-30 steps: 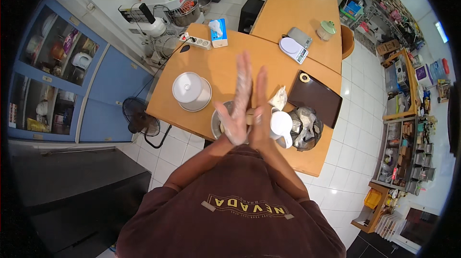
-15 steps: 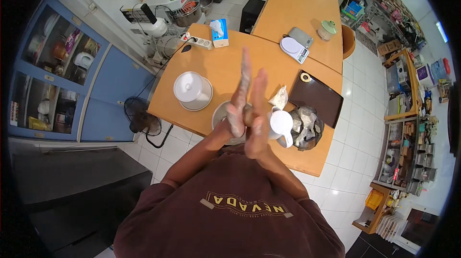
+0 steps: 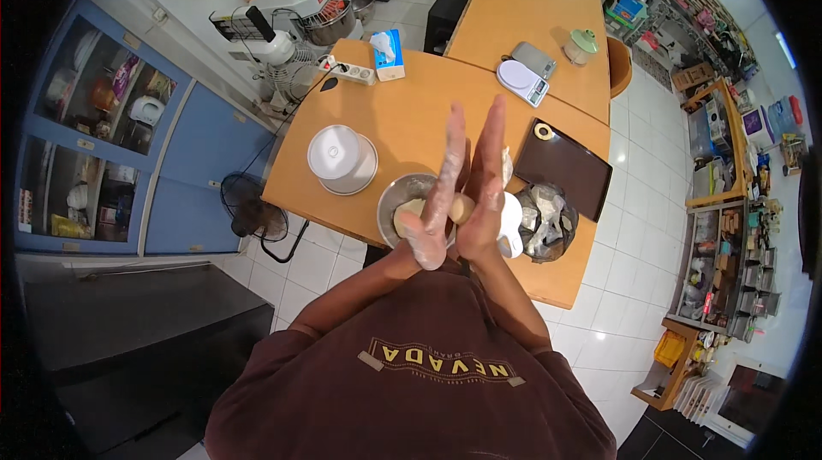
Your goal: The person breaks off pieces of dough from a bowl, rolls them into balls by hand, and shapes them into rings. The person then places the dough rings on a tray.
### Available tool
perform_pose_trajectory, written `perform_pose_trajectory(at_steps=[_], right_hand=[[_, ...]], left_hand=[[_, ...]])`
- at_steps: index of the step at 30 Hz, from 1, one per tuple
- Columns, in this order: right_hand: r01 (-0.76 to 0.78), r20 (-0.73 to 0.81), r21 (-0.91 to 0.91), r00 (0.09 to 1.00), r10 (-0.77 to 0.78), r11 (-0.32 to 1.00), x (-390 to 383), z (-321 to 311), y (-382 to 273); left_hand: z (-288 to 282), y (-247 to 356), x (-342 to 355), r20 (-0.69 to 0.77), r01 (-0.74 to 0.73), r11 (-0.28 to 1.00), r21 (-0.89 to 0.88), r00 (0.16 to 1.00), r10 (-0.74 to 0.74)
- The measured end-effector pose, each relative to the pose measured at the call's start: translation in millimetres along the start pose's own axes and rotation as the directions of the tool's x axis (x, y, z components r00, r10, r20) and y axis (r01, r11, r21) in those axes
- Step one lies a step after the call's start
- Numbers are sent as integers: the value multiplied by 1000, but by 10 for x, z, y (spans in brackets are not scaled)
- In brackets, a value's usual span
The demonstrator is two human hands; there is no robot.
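A small pale dough ball (image 3: 461, 208) sits between the heels of my two facing palms. My left hand (image 3: 438, 207) is dusted with white flour, its fingers straight and pointing away from me. On the other side of the ball, my right hand (image 3: 486, 195) also has straight fingers. Together the palms hold the ball above the table's near edge. Below and left of them stands a metal bowl (image 3: 390, 196) with more dough (image 3: 409, 215) in it, partly covered by my left hand. A white jug (image 3: 511, 227) is just right of my right hand, partly hidden.
On the wooden table (image 3: 342, 109) stand a white lidded container (image 3: 335, 154) at left, a black plastic bag (image 3: 561, 233) and dark tray (image 3: 574, 165) at right. Farther back are a white scale (image 3: 521, 83), a tissue box (image 3: 389, 62) and a power strip (image 3: 353, 72).
My hands have shifted slightly right and tipped, uncovering the dough ball and more of the bowl. The right hand now covers more of the jug and the small white bag.
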State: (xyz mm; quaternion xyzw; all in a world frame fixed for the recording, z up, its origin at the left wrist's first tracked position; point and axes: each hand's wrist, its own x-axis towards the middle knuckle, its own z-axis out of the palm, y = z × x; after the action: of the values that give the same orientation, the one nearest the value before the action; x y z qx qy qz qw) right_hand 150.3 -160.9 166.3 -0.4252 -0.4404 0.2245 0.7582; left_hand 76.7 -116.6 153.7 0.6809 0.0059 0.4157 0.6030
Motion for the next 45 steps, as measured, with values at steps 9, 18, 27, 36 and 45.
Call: perform_pose_trajectory(at_steps=[9,18,27,36,45], right_hand=[[97,18,-51,995,-96,994,-38,91,-64],[115,152,-150,984,-92,982,-239,117,109],[-53,16,-44,998,54,998,-125,96,-9],[169,52,-34,984,-167,985,-114,20,122],[187,40,-95,982,-184,978,8,68,54]], left_hand=[[-27,-144,-68,-6,-1,995,95,1000,2],[-215,-321,-90,-113,85,996,-42,990,-89],[-237,28,133,-68,0,991,136,998,9],[0,44,-52,-45,-4,999,-51,999,2],[-42,-102,-120,-57,57,998,19,997,-56]])
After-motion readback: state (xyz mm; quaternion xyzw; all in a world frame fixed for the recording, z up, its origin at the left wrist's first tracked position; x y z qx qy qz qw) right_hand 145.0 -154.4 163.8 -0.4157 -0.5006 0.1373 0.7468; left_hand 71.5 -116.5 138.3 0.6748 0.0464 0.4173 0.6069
